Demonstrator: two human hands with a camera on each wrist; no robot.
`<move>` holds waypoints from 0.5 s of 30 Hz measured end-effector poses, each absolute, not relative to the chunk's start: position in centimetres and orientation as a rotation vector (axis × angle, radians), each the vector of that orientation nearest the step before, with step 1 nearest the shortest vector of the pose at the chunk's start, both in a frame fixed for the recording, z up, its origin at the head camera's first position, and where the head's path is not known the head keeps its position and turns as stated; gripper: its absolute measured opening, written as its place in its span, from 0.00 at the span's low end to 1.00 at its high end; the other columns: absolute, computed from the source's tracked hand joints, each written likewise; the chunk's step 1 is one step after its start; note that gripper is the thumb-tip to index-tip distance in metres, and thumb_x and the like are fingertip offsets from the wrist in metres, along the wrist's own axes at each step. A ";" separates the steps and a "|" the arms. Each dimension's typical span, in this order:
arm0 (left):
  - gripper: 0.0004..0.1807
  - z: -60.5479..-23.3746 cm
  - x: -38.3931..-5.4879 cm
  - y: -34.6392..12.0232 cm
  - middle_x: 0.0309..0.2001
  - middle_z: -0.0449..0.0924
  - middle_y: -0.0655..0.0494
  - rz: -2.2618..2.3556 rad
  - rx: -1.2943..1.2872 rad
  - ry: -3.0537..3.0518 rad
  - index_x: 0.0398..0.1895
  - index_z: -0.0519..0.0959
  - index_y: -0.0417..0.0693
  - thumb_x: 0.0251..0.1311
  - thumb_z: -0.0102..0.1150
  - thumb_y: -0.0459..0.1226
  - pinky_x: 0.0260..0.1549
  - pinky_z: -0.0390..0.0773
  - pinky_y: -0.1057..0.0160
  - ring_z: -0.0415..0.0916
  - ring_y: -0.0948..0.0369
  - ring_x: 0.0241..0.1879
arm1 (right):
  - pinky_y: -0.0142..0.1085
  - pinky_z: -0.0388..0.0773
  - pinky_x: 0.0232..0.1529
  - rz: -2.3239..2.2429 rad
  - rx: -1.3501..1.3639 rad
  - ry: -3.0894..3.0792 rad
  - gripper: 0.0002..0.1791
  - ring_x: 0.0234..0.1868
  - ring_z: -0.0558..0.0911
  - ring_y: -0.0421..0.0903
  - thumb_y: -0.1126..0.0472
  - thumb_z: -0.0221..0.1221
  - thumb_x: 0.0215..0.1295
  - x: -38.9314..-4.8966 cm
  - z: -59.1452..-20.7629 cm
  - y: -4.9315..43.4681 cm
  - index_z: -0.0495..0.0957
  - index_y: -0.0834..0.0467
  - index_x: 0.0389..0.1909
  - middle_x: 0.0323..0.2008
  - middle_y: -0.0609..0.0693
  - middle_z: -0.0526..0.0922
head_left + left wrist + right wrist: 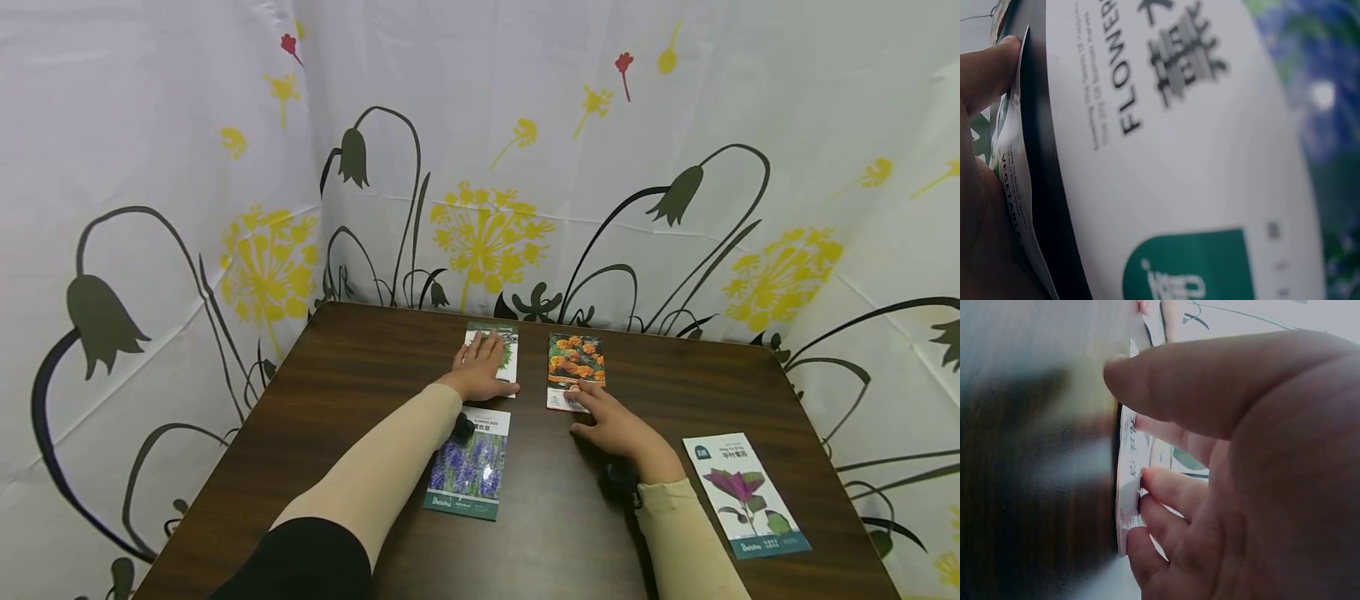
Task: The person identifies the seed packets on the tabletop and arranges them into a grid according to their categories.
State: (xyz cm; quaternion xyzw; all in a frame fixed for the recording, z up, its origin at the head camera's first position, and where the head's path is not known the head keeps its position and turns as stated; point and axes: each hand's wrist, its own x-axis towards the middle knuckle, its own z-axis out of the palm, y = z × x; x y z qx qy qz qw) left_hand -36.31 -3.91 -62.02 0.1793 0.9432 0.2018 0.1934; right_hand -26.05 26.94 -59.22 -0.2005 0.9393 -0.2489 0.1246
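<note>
My left hand (pixel 478 375) lies with spread fingers over a white and green seed packet (pixel 508 337) at the back of the table, hiding much of its front. Lettering reading "VEGETABLE" shows on that packet (pixel 1011 181) in the left wrist view, with the thumb at its edge. Just in front is a lavender seed packet (pixel 474 467), partly under the left forearm. My right hand (pixel 618 425) rests its fingertips on the lower end of an orange-flower seed packet (pixel 576 358). From the right wrist, the fingertips touch this packet's (pixel 1127 475) face while the thumb stands apart.
Another seed packet (pixel 748 492), with a purple bloom, lies to the right of the right forearm. All lie on a dark wooden table (pixel 375 350). A white curtain (pixel 480 75) with flower prints hangs behind the table and along its sides.
</note>
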 end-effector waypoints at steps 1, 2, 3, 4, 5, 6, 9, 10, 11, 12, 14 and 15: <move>0.64 -62.0 -36.4 -3.9 0.90 0.16 0.59 0.557 0.502 2.647 0.91 0.30 0.58 0.70 0.56 0.72 0.85 0.23 0.38 0.11 0.53 0.88 | 0.70 0.64 0.78 -0.724 -0.571 2.724 0.33 0.84 0.61 0.73 0.57 0.65 0.78 -26.0 -59.2 26.9 0.71 0.55 0.81 0.85 0.67 0.59; 0.64 -62.1 -36.4 -3.9 0.90 0.16 0.59 0.552 0.499 2.647 0.91 0.29 0.58 0.70 0.56 0.72 0.85 0.23 0.38 0.11 0.53 0.88 | 0.70 0.63 0.78 -0.729 -0.561 2.711 0.34 0.84 0.60 0.73 0.57 0.65 0.78 -26.0 -59.0 26.8 0.70 0.55 0.81 0.86 0.67 0.57; 0.64 -62.1 -36.4 -3.9 0.90 0.16 0.59 0.548 0.499 2.649 0.91 0.29 0.58 0.70 0.56 0.72 0.85 0.23 0.38 0.11 0.53 0.88 | 0.70 0.63 0.78 -0.731 -0.559 2.706 0.34 0.84 0.60 0.73 0.56 0.66 0.78 -26.0 -59.0 26.9 0.70 0.55 0.81 0.86 0.67 0.57; 0.64 -62.2 -36.5 -3.9 0.90 0.17 0.60 0.547 0.500 2.653 0.92 0.30 0.59 0.70 0.57 0.72 0.85 0.23 0.38 0.11 0.53 0.88 | 0.70 0.62 0.79 -0.737 -0.561 2.701 0.33 0.84 0.60 0.73 0.57 0.65 0.78 -26.0 -59.0 26.9 0.70 0.56 0.80 0.86 0.68 0.57; 0.64 -62.2 -36.5 -3.9 0.90 0.16 0.60 0.542 0.500 2.656 0.92 0.30 0.59 0.70 0.57 0.72 0.85 0.23 0.38 0.11 0.53 0.88 | 0.70 0.62 0.79 -0.746 -0.570 2.697 0.31 0.84 0.60 0.73 0.57 0.65 0.78 -26.1 -59.0 26.9 0.71 0.57 0.78 0.85 0.69 0.57; 0.64 -62.2 -36.6 -3.8 0.90 0.16 0.60 0.542 0.500 2.657 0.92 0.30 0.59 0.70 0.57 0.72 0.85 0.23 0.38 0.11 0.53 0.89 | 0.69 0.62 0.79 -0.759 -0.580 2.692 0.29 0.84 0.61 0.73 0.58 0.65 0.78 -26.1 -59.0 26.9 0.71 0.58 0.76 0.85 0.70 0.57; 0.64 -62.2 -36.6 -3.8 0.90 0.17 0.59 0.552 0.501 2.656 0.92 0.31 0.58 0.70 0.58 0.71 0.85 0.23 0.38 0.12 0.52 0.89 | 0.68 0.62 0.80 -0.804 -0.614 2.689 0.24 0.83 0.62 0.74 0.60 0.65 0.78 -26.2 -59.0 26.9 0.73 0.59 0.69 0.84 0.72 0.59; 0.64 -62.2 -36.6 -3.8 0.90 0.17 0.59 0.555 0.499 2.653 0.92 0.30 0.58 0.70 0.58 0.71 0.85 0.23 0.38 0.12 0.52 0.89 | 0.67 0.63 0.80 -0.812 -0.618 2.693 0.23 0.83 0.63 0.73 0.61 0.65 0.78 -26.1 -59.0 26.9 0.74 0.59 0.69 0.83 0.72 0.59; 0.64 -62.2 -36.5 -3.8 0.90 0.17 0.59 0.553 0.497 2.650 0.92 0.30 0.58 0.70 0.57 0.71 0.85 0.23 0.38 0.11 0.52 0.89 | 0.67 0.64 0.79 -0.820 -0.625 2.698 0.22 0.82 0.64 0.73 0.61 0.65 0.78 -26.1 -58.9 27.0 0.74 0.59 0.68 0.83 0.72 0.60; 0.64 -62.2 -36.5 -3.7 0.90 0.17 0.59 0.555 0.494 2.649 0.92 0.30 0.58 0.70 0.57 0.70 0.85 0.23 0.37 0.11 0.52 0.89 | 0.67 0.66 0.78 -0.824 -0.622 2.706 0.23 0.81 0.66 0.73 0.61 0.65 0.77 -26.0 -59.0 26.9 0.75 0.59 0.68 0.81 0.73 0.60; 0.63 -62.0 -36.3 -3.7 0.90 0.17 0.59 0.554 0.492 2.648 0.92 0.30 0.57 0.72 0.57 0.70 0.85 0.23 0.38 0.10 0.52 0.88 | 0.67 0.70 0.74 -0.819 -0.623 2.732 0.24 0.77 0.69 0.73 0.60 0.66 0.77 -25.9 -59.1 26.9 0.76 0.58 0.69 0.77 0.72 0.63; 0.62 -61.9 -36.2 -3.7 0.90 0.17 0.58 0.553 0.493 2.650 0.92 0.30 0.57 0.72 0.56 0.69 0.85 0.23 0.37 0.10 0.52 0.88 | 0.67 0.72 0.72 -0.810 -0.621 2.747 0.25 0.75 0.70 0.72 0.59 0.67 0.77 -25.9 -59.1 26.9 0.76 0.57 0.70 0.74 0.71 0.65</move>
